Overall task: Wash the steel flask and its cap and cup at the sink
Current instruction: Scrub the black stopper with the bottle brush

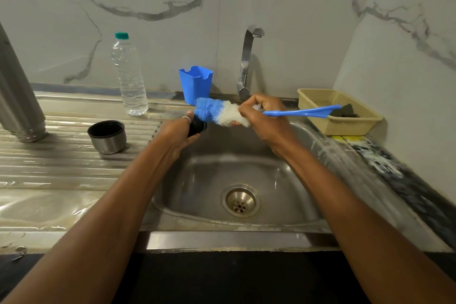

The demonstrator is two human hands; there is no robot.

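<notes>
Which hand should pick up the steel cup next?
Left, probably. The steel cup stands on the drainboard nearer the left hand, which must first drop the black cap. The right hand grips the brush.

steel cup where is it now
Head view, left side: the steel cup stands upright on the draining board, between the steel flask and the left hand.

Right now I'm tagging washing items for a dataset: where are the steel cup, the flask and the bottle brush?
steel cup [108,142], head view, on its steel outer wall.
flask [17,96], head view, on its steel body.
bottle brush [209,110], head view, on its blue bristles.
</notes>
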